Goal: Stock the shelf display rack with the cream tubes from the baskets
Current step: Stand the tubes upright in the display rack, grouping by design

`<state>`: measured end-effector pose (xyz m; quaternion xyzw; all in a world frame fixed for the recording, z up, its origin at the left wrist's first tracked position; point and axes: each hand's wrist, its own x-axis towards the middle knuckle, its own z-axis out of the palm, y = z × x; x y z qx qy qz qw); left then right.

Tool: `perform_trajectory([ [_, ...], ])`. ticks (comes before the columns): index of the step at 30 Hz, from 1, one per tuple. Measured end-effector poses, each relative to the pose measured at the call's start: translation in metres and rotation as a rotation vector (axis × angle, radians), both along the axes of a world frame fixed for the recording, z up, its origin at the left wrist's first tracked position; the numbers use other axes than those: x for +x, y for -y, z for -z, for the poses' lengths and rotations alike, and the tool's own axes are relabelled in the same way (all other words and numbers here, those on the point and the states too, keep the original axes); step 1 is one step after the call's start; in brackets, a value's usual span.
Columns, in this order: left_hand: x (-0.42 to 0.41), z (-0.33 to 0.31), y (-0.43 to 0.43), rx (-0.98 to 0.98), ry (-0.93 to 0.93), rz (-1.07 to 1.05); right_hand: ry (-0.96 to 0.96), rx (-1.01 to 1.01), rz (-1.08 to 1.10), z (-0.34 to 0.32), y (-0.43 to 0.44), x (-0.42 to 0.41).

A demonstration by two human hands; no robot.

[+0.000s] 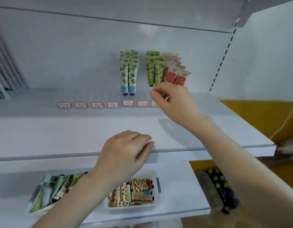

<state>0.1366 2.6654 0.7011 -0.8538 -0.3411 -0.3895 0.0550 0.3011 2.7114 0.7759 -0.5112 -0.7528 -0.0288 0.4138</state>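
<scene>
**Hands at the rack, baskets waiting below**

We see the right hand (173,101) raised to the clear display rack (99,96) at the back of the upper shelf (76,134). Its fingers (156,94) are curled and bunched together right under the green leaf-print tubes (154,69). They hide the foot of the nearer tube, so we cannot tell whether they pinch it or only touch it. Just right of those tubes leans a fanned row of beige-and-red tubes (173,71). To the left, with one lane free between, stand the blue-flowered tubes (127,74), caps down. Red-bordered labels (97,104) run along the rack's front.

The left hand (126,153) rests palm down on the front edge of that shelf, fingers loosely bent and holding nothing.

On the lower shelf (175,186) we find two baskets. The left basket (33,195) holds mostly green tubes lying in a heap. The right basket (156,186), partly under the left wrist, holds spotted brown-and-cream tubes lying flat.
</scene>
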Motion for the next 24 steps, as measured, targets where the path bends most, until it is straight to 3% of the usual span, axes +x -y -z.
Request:
perform_trajectory([
  [6,-0.046,0.046,0.057,-0.112,0.066,0.017,-0.154,-0.066,-0.031,0.069,0.095,-0.024],
  [10,-0.068,0.099,0.061,-0.425,-0.016,-0.063,-0.192,-0.362,-0.012,0.128,0.123,-0.029],
  [16,-0.066,0.184,0.041,-0.794,-0.226,-0.184,-0.252,-0.799,0.162,0.231,0.097,-0.015],
  [24,-0.037,0.267,-0.018,-0.917,-0.443,-0.392,-0.183,-1.080,0.268,0.332,0.036,-0.011],
])
